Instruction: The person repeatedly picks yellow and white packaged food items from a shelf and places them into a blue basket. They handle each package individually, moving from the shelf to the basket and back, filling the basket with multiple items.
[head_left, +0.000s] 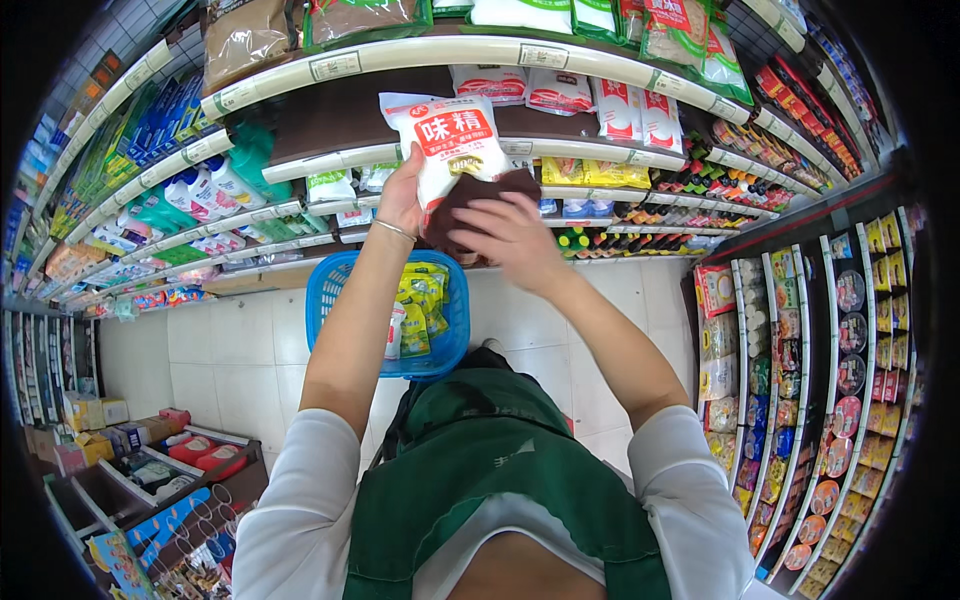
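My left hand (403, 193) grips the left edge of a white and red plastic bag of seasoning (450, 142), held up before the shelves. Against the lower part of that bag lies a dark brown cloth (487, 199), with my right hand (510, 236) on it, blurred and with fingers spread; whether the fingers pinch the cloth cannot be told. Below my left forearm a blue plastic basket (459, 330) holds several yellow-green packets (421, 307) and a white and red packet (393, 331). Similar white and red bags (559, 91) stand on the shelf behind.
Shelf edges (337, 159) curve across in front, close to both hands. Bottles (199, 195) fill the shelves at left. Another shelf unit with packets and tubs (851, 352) stands at right. Boxes and a low rack (127, 480) are at lower left, on the tiled floor (240, 337).
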